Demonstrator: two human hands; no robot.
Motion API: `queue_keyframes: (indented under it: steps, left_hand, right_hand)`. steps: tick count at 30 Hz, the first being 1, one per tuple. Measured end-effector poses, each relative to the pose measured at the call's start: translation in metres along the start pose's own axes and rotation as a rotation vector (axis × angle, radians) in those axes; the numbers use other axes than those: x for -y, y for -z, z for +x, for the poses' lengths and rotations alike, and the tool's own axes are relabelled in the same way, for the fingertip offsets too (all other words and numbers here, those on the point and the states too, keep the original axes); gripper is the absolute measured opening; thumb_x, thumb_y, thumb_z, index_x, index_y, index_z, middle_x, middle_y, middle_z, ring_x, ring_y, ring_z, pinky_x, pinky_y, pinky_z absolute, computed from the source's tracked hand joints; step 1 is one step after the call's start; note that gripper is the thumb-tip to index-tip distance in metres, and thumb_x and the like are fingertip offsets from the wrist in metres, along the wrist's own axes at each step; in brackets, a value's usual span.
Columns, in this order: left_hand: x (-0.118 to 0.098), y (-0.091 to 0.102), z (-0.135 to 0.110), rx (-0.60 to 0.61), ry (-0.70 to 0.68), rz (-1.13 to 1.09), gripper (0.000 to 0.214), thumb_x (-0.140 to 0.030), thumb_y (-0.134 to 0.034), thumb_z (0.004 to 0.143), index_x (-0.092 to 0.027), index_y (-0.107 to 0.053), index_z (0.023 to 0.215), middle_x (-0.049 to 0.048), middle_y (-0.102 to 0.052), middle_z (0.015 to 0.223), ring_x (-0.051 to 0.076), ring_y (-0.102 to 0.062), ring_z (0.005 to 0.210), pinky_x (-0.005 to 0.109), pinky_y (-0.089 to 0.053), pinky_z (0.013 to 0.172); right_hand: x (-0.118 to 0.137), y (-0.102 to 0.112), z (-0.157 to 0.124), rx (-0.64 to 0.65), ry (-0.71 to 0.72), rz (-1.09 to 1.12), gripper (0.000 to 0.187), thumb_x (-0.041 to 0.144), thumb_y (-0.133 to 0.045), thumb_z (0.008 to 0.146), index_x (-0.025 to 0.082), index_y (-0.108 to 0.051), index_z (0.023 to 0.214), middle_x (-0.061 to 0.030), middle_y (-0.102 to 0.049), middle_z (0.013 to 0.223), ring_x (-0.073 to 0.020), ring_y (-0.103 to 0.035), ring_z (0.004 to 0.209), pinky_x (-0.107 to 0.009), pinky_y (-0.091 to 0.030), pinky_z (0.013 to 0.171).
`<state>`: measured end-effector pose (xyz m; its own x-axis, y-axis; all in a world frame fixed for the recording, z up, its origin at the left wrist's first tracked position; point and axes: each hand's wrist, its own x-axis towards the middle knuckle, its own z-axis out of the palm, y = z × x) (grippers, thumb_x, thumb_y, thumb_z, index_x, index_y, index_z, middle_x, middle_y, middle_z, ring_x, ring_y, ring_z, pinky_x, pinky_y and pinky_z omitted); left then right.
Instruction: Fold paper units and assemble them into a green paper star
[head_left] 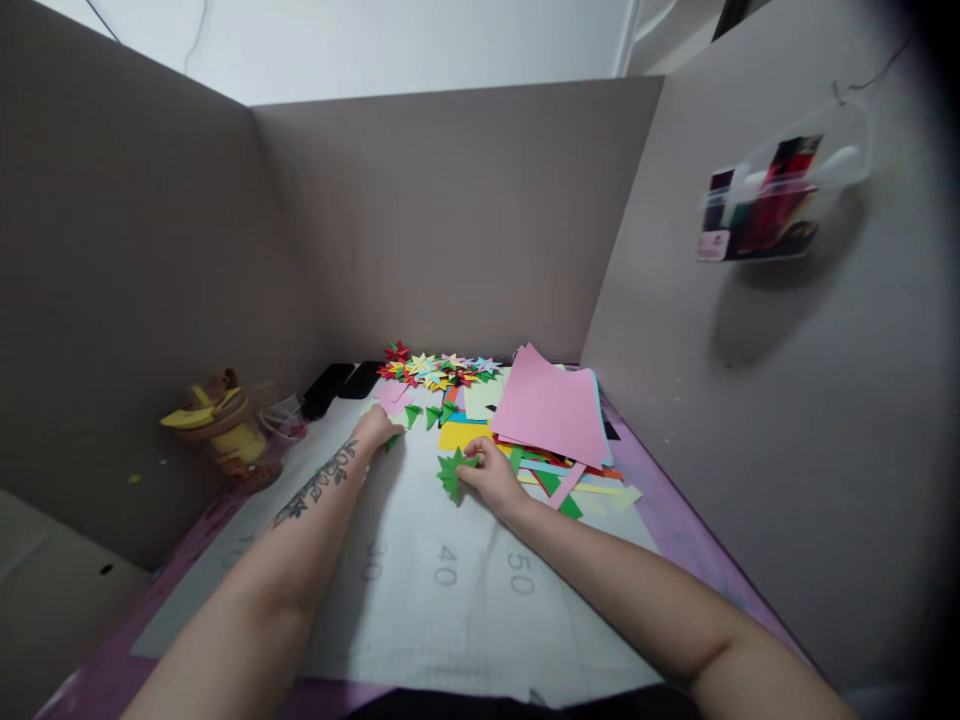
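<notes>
My right hand (491, 474) pinches a green folded paper star (452, 472) that rests on the white cutting mat (450, 580). My left hand (377, 430) reaches forward with its fingers curled onto a small green folded paper piece (393, 441); two more green folded pieces (421, 414) lie just beyond it. A heap of finished paper stars (439, 369) in several colours lies at the back of the mat.
A stack of coloured paper sheets with a pink sheet (551, 408) on top lies to the right. A yellow and brown toy figure (217, 425) stands at the left. Two black objects (341, 384) lie at the back left. Cardboard walls enclose the desk; a clear holder (780, 200) hangs on the right wall.
</notes>
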<state>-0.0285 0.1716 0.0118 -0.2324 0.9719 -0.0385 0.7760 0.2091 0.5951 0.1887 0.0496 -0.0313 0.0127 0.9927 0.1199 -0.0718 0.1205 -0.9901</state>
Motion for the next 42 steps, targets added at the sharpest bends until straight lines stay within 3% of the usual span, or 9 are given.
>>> queue_keyframes:
  steps: [4, 8, 13, 15, 17, 21, 25, 42]
  left_hand:
    - [0.003, 0.000, -0.001, 0.033, 0.020, -0.040, 0.041, -0.015, -0.078, 0.035, -0.017, -0.048, 0.061, 0.0036, -0.056, 0.063, 0.025, -0.055, 0.075, 0.029, -0.036, 0.062]
    - [0.005, 0.009, -0.016, 0.155, -0.002, -0.142, 0.028, -0.020, -0.077, 0.040, -0.018, -0.051, 0.052, -0.0021, -0.047, 0.044, 0.017, -0.050, 0.051, 0.024, -0.032, 0.048]
    - [-0.010, 0.019, -0.059, 0.315, -0.133, -0.381, 0.023, -0.036, -0.071, 0.054, -0.017, -0.059, 0.060, -0.0016, -0.054, 0.052, 0.011, -0.048, 0.048, 0.021, -0.036, 0.048]
    - [-0.022, 0.014, -0.082, 0.391, -0.238, -0.699, 0.024, -0.036, -0.070, 0.058, -0.017, -0.060, 0.068, -0.0012, -0.057, 0.060, 0.009, -0.050, 0.053, 0.020, -0.038, 0.052]
    - [-0.032, 0.002, -0.104, 0.419, -0.302, -0.850, 0.024, -0.035, -0.070, 0.059, -0.016, -0.061, 0.070, -0.0017, -0.058, 0.061, 0.008, -0.049, 0.054, 0.018, -0.037, 0.053]
    - [-0.038, -0.030, -0.131, 0.352, -0.220, -0.940, 0.027, -0.035, -0.072, 0.055, -0.014, -0.060, 0.069, -0.0025, -0.057, 0.058, 0.006, -0.045, 0.047, 0.018, -0.032, 0.046]
    - [-0.031, -0.048, -0.136, 0.302, -0.157, -0.941, 0.029, -0.032, -0.072, 0.055, -0.013, -0.059, 0.074, -0.0043, -0.053, 0.052, 0.005, -0.043, 0.042, 0.017, -0.030, 0.042]
    - [-0.022, -0.052, -0.131, 0.216, -0.128, -1.037, 0.031, -0.026, -0.072, 0.055, -0.015, -0.052, 0.076, -0.0050, -0.055, 0.055, 0.007, -0.052, 0.047, 0.018, -0.041, 0.049]
  right_hand:
    - [0.001, 0.001, 0.000, 0.012, -0.009, 0.020, 0.027, 0.018, -0.061, 0.059, 0.020, -0.047, 0.082, 0.0071, -0.048, 0.062, -0.0076, -0.044, 0.048, -0.019, -0.033, 0.045]
    - [0.005, 0.001, -0.001, 0.007, -0.016, 0.032, 0.027, 0.019, -0.061, 0.059, 0.021, -0.047, 0.081, 0.0069, -0.048, 0.063, -0.0076, -0.045, 0.047, -0.019, -0.033, 0.044]
    - [0.006, 0.002, 0.003, -0.079, -0.015, 0.032, 0.027, 0.020, -0.061, 0.058, 0.021, -0.047, 0.081, 0.0069, -0.047, 0.061, -0.0089, -0.045, 0.048, -0.020, -0.034, 0.046]
    - [0.004, 0.003, 0.006, -0.142, 0.022, 0.013, 0.027, 0.020, -0.062, 0.058, 0.021, -0.047, 0.081, 0.0064, -0.047, 0.062, -0.0095, -0.045, 0.050, -0.021, -0.034, 0.047]
    - [0.002, 0.004, 0.010, -0.195, 0.069, -0.019, 0.027, 0.021, -0.062, 0.058, 0.021, -0.047, 0.081, 0.0052, -0.049, 0.066, -0.0101, -0.045, 0.053, -0.021, -0.035, 0.049]
    - [-0.002, 0.006, 0.013, -0.247, 0.144, -0.110, 0.024, 0.024, -0.061, 0.061, 0.021, -0.049, 0.082, 0.0027, -0.053, 0.074, -0.0114, -0.047, 0.060, -0.023, -0.038, 0.055]
    - [-0.001, 0.006, 0.012, -0.266, 0.184, -0.146, 0.022, 0.023, -0.059, 0.063, 0.021, -0.050, 0.083, 0.0013, -0.054, 0.081, -0.0126, -0.049, 0.067, -0.023, -0.040, 0.061]
    - [0.005, 0.002, 0.004, -0.116, 0.192, -0.165, 0.022, 0.021, -0.057, 0.063, 0.021, -0.046, 0.082, 0.0017, -0.051, 0.076, -0.0155, -0.052, 0.074, -0.025, -0.041, 0.064]
